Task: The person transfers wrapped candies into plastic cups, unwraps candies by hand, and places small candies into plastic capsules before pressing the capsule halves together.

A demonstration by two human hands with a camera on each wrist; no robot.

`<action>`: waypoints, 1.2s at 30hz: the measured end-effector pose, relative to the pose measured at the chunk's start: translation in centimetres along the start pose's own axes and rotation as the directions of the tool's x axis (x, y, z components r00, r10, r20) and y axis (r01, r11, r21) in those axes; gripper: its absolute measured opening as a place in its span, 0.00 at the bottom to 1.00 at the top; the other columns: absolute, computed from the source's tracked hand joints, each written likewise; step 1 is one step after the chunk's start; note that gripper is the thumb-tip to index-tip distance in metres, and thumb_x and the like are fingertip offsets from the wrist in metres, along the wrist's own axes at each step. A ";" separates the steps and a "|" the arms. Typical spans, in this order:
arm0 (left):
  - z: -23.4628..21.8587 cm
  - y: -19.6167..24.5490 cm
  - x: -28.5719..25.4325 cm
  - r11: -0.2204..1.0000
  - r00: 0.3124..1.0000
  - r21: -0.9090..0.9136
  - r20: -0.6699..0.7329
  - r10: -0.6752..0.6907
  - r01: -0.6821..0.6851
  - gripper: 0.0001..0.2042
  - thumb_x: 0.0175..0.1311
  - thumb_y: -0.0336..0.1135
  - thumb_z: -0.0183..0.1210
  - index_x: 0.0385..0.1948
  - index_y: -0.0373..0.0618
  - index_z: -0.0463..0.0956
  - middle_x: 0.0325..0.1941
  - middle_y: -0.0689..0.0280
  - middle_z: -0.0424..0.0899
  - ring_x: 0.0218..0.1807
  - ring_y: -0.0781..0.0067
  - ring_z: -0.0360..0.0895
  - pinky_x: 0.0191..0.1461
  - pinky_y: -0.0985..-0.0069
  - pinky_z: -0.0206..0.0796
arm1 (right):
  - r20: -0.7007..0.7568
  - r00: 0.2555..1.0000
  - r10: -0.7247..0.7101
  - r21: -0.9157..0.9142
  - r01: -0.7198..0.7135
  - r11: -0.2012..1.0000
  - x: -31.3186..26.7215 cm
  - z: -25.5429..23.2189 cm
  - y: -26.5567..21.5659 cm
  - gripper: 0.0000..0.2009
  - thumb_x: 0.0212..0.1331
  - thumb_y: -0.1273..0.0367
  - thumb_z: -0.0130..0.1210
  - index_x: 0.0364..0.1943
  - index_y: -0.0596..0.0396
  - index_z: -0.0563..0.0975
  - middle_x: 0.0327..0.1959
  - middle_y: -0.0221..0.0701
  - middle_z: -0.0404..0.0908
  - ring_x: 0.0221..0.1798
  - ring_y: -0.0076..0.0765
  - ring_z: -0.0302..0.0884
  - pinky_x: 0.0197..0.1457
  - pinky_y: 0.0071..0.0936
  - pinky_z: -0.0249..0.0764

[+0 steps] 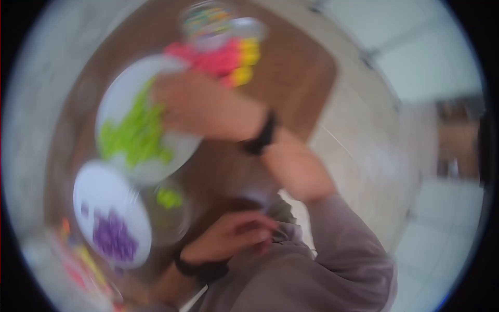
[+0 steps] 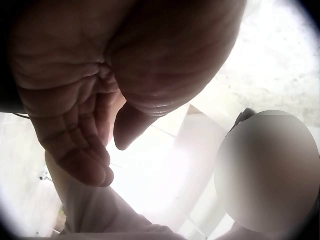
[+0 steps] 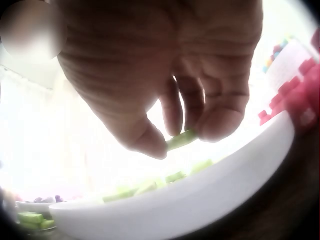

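Note:
My right hand (image 1: 202, 106) reaches over a large white plate (image 1: 117, 83) heaped with small light-green pieces (image 1: 136, 130). In the right wrist view its thumb and fingertips pinch one short green piece (image 3: 181, 140) above the plate's rim. Several more green pieces (image 3: 145, 187) show just inside that rim. My left hand (image 1: 231, 239) is held in front of my lap, near the table edge. The left wrist view shows its fingers (image 2: 82, 145) loosely bent and the thumb apart from them, with nothing held.
A clear bowl (image 1: 182, 229) with a few green pieces (image 1: 169, 198) stands nearest the lap. Beside it is a white plate (image 1: 96, 182) of purple pieces (image 1: 114, 236). Pink studded bricks (image 1: 215, 60), yellow pieces (image 1: 248, 60) and a tub of mixed coloured bits (image 1: 208, 21) sit at the far end.

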State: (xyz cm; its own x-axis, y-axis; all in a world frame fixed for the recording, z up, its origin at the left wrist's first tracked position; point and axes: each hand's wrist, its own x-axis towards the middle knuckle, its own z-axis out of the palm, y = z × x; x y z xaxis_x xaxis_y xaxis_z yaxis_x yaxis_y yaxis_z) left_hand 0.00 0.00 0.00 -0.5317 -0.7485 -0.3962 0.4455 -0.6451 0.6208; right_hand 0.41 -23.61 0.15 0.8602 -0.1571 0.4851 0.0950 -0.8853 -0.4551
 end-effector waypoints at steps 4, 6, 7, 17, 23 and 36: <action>0.0 -0.7 0.8 0.983 0.991 -0.130 0.003 0.134 -0.132 0.14 0.77 0.36 0.57 0.56 0.36 0.77 0.39 0.64 0.84 0.39 0.76 0.83 0.45 0.77 0.76 | -0.088 0.996 -0.026 0.041 0.030 0.999 0.7 -1.7 -1.7 0.09 0.53 0.74 0.65 0.37 0.58 0.78 0.35 0.39 0.79 0.36 0.45 0.81 0.40 0.37 0.78; 0.4 -1.4 0.8 0.971 0.983 -0.198 0.101 0.154 -0.132 0.14 0.77 0.36 0.57 0.55 0.34 0.77 0.39 0.65 0.83 0.38 0.76 0.82 0.44 0.77 0.76 | -0.134 0.991 -0.012 0.083 0.023 0.996 1.0 -2.3 -3.7 0.11 0.53 0.77 0.69 0.39 0.58 0.79 0.34 0.35 0.80 0.33 0.34 0.80 0.37 0.27 0.76; 0.4 -1.4 0.8 0.978 0.979 -0.142 0.109 0.170 -0.154 0.14 0.77 0.36 0.57 0.54 0.33 0.77 0.39 0.65 0.82 0.38 0.75 0.82 0.45 0.77 0.77 | -0.224 0.973 -0.053 0.098 0.077 0.992 1.0 -2.7 -4.5 0.11 0.55 0.77 0.68 0.40 0.58 0.80 0.36 0.34 0.80 0.33 0.30 0.79 0.37 0.25 0.76; -2.3 -1.7 2.4 0.956 0.953 0.042 0.103 0.284 -0.290 0.16 0.76 0.39 0.54 0.50 0.32 0.77 0.39 0.62 0.83 0.39 0.73 0.84 0.47 0.75 0.78 | -0.218 0.881 -0.420 0.213 0.463 0.861 0.4 -1.0 -6.8 0.05 0.63 0.73 0.65 0.35 0.62 0.84 0.33 0.36 0.86 0.31 0.29 0.76 0.36 0.24 0.71; -2.7 -2.2 2.7 0.949 0.946 -0.089 0.088 0.311 -0.304 0.10 0.72 0.34 0.60 0.39 0.33 0.79 0.37 0.57 0.85 0.40 0.64 0.86 0.48 0.70 0.81 | -0.297 0.909 0.292 0.493 -0.116 0.862 0.8 1.9 -2.9 0.08 0.64 0.69 0.67 0.34 0.62 0.84 0.27 0.23 0.81 0.29 0.16 0.69 0.33 0.16 0.63; -1.7 -2.1 1.9 0.893 0.893 0.043 0.077 0.444 -0.448 0.12 0.70 0.36 0.58 0.41 0.32 0.79 0.37 0.59 0.86 0.38 0.68 0.87 0.45 0.71 0.80 | 0.090 0.922 0.377 0.502 -0.369 0.782 2.6 3.1 -0.5 0.10 0.66 0.65 0.66 0.33 0.58 0.85 0.30 0.18 0.81 0.32 0.10 0.69 0.38 0.14 0.65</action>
State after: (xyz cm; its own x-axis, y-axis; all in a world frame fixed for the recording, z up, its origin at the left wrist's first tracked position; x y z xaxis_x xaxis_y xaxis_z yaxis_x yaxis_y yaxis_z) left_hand -0.73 -0.32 -3.17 -0.3326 -0.9427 -0.0256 0.6050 -0.2342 0.7610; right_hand 4.15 -22.20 -0.65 0.8738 -0.4393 0.2083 0.0081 -0.4152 -0.9097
